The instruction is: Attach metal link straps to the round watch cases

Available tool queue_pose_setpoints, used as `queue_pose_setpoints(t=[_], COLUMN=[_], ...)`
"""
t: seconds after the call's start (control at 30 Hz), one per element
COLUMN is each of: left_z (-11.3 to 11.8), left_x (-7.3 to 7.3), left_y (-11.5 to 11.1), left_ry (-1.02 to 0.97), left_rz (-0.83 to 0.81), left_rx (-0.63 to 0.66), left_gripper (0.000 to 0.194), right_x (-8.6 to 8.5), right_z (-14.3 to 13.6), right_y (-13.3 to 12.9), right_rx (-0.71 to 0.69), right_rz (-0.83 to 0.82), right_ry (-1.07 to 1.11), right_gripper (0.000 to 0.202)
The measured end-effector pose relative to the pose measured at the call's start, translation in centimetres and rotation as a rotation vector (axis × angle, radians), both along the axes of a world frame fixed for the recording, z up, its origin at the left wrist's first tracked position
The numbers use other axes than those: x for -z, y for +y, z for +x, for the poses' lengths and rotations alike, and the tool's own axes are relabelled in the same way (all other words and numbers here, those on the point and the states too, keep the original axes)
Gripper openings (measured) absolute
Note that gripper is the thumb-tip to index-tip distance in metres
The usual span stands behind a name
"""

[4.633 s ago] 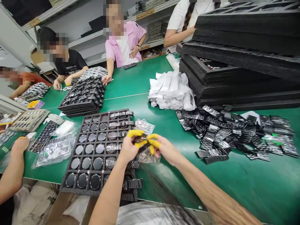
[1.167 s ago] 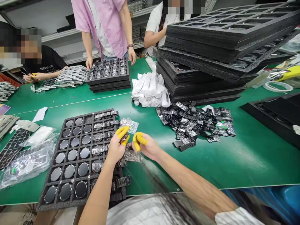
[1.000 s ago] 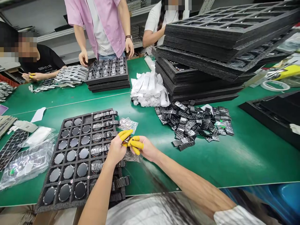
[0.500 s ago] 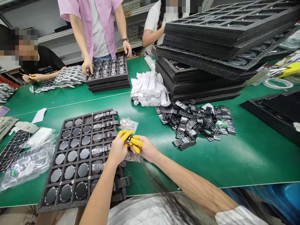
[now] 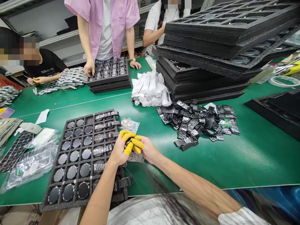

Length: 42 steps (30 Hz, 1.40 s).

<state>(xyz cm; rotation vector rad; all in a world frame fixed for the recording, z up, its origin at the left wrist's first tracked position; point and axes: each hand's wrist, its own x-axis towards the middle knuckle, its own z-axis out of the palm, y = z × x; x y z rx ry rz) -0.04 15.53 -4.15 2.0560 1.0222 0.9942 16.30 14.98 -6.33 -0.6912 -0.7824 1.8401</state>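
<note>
My left hand [image 5: 120, 150] and my right hand [image 5: 148, 150] meet above the right edge of a foam tray, with yellow covers on several fingertips. Both are closed on a small dark, shiny watch head [image 5: 128, 141], mostly hidden by the fingers. Below and left of them, the black foam tray [image 5: 52, 184] holds rows of round dark watch heads [image 5: 74, 156]. In its right columns lie black metal watch bands [image 5: 103, 125], some jutting past the edge. Near my fingers are clear bags of small metal pins [image 5: 129, 124], one beyond my hands and another partly beneath them.
A heap of black watch bands [image 5: 191, 120] lies to the right. Behind it stand tall stacked foam trays [image 5: 199, 72] and white wrapped pieces [image 5: 150, 89]. Plastic bags [image 5: 31, 167] lie at left. Across the table, a person in pink [image 5: 114, 28] handles another tray [image 5: 109, 79].
My fingers have shifted slightly around the watch head. The view has moved a little to the left. Across the table, the person in pink has rested one hand on the tabletop.
</note>
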Motion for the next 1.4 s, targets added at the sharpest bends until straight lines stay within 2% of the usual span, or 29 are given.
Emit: queue_pose_setpoints(t=[0.23,0.4,0.5,0.57,0.63,0.7,0.77,0.83,0.9,0.93,0.97,1.03,1.13,1.2,1.27,1.33,1.4], left_z=[-0.2,-0.3,-0.4,-0.7,-1.0,-1.4,-1.8,-2.0,-2.2,-2.2,-2.1,-2.0,-1.4,-0.7,-0.1,0.1,-0.8], left_x=[0.4,0.2,0.2,0.5,0.9,1.3,1.5,1.4,1.1,0.9,0.6,-0.1,-1.2,-1.8,-2.0,-2.2,-2.6], left_y=[-0.1,0.4,0.7,0.9,1.4,1.9,2.4,2.7,2.7,2.6,2.5,2.3,2.1,2.0,1.8,1.7,2.3], left_ry=[-0.079,-0.533,-0.649,-0.685,-0.607,-0.449,-0.355,-0.362,-0.415,-0.442,-0.472,-0.549,-0.696,-0.709,-0.65,-0.58,-0.545], left_rz=[-0.067,-0.523,-0.637,-0.6,-0.46,-0.29,-0.163,-0.121,-0.166,-0.204,-0.251,-0.38,-0.617,-0.724,-0.754,-0.727,-0.663], left_rx=[-0.019,-0.005,-0.043,-0.115,-0.2,-0.239,-0.216,-0.169,-0.131,-0.114,-0.096,-0.043,0.01,-0.067,-0.193,-0.293,-0.379], left_gripper=[0.036,0.048,0.05,0.065,0.068,0.05,0.032,0.026,0.027,0.027,0.027,0.036,0.066,0.075,0.068,0.064,0.062], right_x=[0.0,0.7,0.7,0.6,0.5,0.5,0.3,0.1,-0.3,-0.5,-0.6,-0.9,-0.9,-0.8,-0.7,-0.7,-0.7], right_z=[0.1,0.5,0.5,0.4,0.4,0.6,1.3,2.3,3.3,3.7,4.1,4.4,4.1,3.6,3.3,3.8,5.4], right_y=[0.0,0.6,1.1,1.2,1.2,1.3,1.7,2.4,3.1,3.3,3.6,3.8,3.9,3.7,3.5,3.5,3.9], right_rx=[-0.007,-0.055,0.004,0.037,0.032,0.031,-0.028,-0.23,-0.447,-0.495,-0.494,-0.378,-0.183,-0.138,-0.144,-0.113,0.012], right_rz=[-0.007,-0.02,0.089,0.247,0.393,0.448,0.409,0.309,0.187,0.133,0.095,0.077,0.194,0.306,0.395,0.438,0.471], right_ry=[0.038,0.062,0.009,-0.11,-0.29,-0.482,-0.574,-0.483,-0.271,-0.175,-0.101,-0.034,-0.119,-0.224,-0.33,-0.48,-0.72], right_gripper=[0.046,0.049,0.049,0.059,0.066,0.048,0.024,0.023,0.04,0.047,0.052,0.056,0.059,0.059,0.058,0.055,0.048])
